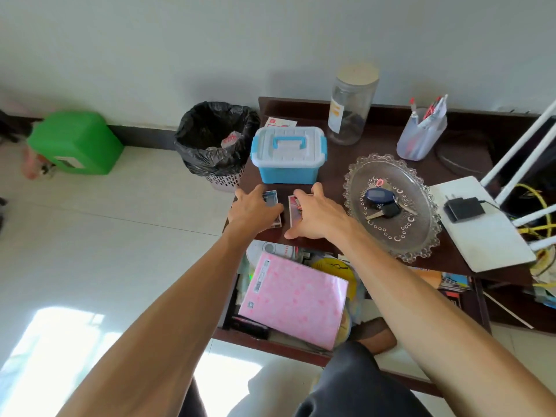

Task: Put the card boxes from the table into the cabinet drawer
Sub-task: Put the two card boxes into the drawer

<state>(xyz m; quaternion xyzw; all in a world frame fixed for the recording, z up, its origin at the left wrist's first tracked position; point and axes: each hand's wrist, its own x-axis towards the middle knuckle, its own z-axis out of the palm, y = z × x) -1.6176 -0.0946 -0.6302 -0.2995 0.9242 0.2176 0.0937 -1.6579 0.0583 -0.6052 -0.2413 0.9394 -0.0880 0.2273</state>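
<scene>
Drawer [469, 299] stood open below the table [337, 164], crowded, pink pad [294, 299] on top. Left hand [254, 210] lay on the blue card box [272, 203], fingers curled over it; right hand [316, 216] cupped the pink card box [294, 210]. Whether either was fully gripped, cannot tell. Both boxes sat near the front edge, just beside each other. Best: pinch long sides firmly, lift straight, drop beside the pad.
</scene>
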